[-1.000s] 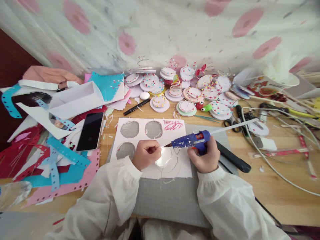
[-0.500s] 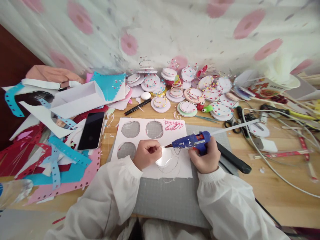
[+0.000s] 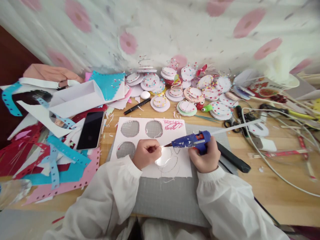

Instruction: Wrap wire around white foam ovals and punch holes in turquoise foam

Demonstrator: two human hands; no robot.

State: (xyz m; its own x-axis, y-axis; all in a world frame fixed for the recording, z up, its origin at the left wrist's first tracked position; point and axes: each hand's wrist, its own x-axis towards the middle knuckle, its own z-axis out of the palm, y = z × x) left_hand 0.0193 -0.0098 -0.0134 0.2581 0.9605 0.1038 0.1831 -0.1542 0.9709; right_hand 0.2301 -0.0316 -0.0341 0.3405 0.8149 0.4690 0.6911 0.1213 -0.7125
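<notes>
Gun (image 3: 191, 140) with a blue body sits in the right hand (image 3: 203, 155), whose fingers wrap its grip; it is held over a pink-white card (image 3: 188, 170), its dark nozzle (image 3: 168, 145) pointing left at the left hand (image 3: 148, 154). A long white stick (image 3: 236, 126) runs out of its rear. The left hand is curled, thumb and forefinger drawn close together at the edge of a bright white disc (image 3: 165, 158); the fingers hide the contact, so whether they pinch the disc or only rest over it I cannot tell. Three holes show in the card, with pencilled circles beside the disc, and the card lies on a grey mat (image 3: 172, 200) on the desk (image 3: 287, 206). Judging by the nozzle, close to the fingertips at the disc's upper edge, the step in hand looks like putting glue there; no bead can be made out. The next move would call for a steady left hand, a light squeeze of the trigger and fingertips kept off the hot tip, then a clean lift so no thread trails across the card. Behind the card stand dotted stacks (image 3: 150, 80), a pen (image 3: 137, 106) lies nearer, and a phone (image 3: 90, 130) rests among scraps (image 3: 68, 154) at the left
</notes>
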